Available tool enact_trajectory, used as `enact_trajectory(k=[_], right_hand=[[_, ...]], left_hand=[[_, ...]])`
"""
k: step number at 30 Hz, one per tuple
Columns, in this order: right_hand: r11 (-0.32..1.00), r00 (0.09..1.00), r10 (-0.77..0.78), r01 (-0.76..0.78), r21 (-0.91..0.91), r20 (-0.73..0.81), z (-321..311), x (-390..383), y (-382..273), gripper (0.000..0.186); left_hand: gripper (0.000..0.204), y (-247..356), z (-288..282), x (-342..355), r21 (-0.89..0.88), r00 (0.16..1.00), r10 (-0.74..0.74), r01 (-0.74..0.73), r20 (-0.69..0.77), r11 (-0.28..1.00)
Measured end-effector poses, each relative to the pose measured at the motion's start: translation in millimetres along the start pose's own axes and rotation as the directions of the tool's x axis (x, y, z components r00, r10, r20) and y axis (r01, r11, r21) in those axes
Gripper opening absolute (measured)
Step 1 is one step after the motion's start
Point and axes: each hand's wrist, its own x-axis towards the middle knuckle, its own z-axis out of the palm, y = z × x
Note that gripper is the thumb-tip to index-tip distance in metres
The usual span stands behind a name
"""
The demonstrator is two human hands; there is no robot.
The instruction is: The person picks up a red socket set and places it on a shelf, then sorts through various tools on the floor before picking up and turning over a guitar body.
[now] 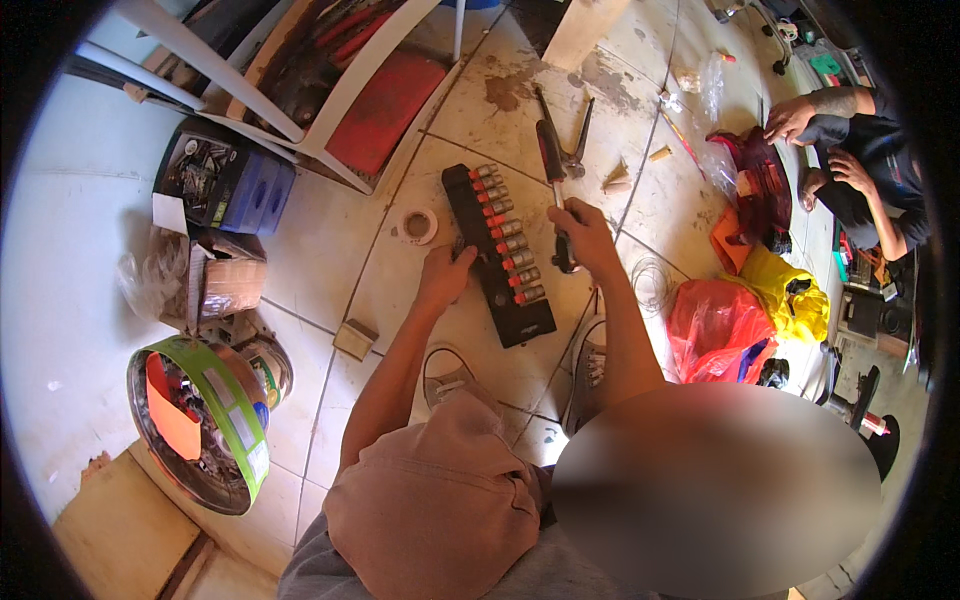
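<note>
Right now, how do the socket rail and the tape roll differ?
The socket rail is long and black, the tape roll round and pale. The socket rail carries a row of metal sockets; the tape roll carries none. Both are near the left hand.

Long, black, plastic-looking socket rail (524, 327) between left hand (443, 280) and right hand (587, 238): matt.
Silver, cylindrical metal sockets (512, 243) along it: smooth, glossy.
Black, plastic-looking tool handle (564, 256) in the right hand: smooth.
Dark, splayed metal pliers (576, 170) beyond the right hand: dull.
Brown, boxy cardboard carton (235, 283) left of the left hand: matt.
Red, bulging plastic bag (715, 322) right of the right hand: thin, crinkled, glossy.
</note>
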Motion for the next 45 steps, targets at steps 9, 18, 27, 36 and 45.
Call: enact_trajectory(k=[9,18,27,36,45], right_hand=[[0.939,0.997,0.051,-0.066,0.339,0.052,6.2,-15.9,16.5,0.035],[0.878,0.999,0.049,-0.054,0.476,0.023,53.7,-38.0,-42.3,0.04],[0.904,0.999,0.011,0.01,0.427,-0.046,86.5,-50.9,-75.4,0.039],[0.931,0.996,-0.068,0.085,0.356,-0.06,89.9,-60.9,-78.9,0.036],[0.941,0.976,-0.138,0.183,0.285,-0.169,90.9,-64.8,-83.5,0.041]], left_hand=[[0.034,26.7,7.3,-18.7,-0.448,0.97,0.154,-0.056,0.185,0.892],[0.029,54.5,7.7,-18.6,-0.7,0.979,0.192,-0.093,0.064,0.708],[0.023,41.1,-28.6,-8.0,-0.796,0.965,0.218,-0.018,0.143,0.605],[0.024,29.7,-38.8,-4.3,-0.797,0.981,0.172,-0.03,0.094,0.603],[0.024,42.0,-40.0,-10.7,-0.748,0.955,0.277,-0.107,0.105,0.655]])
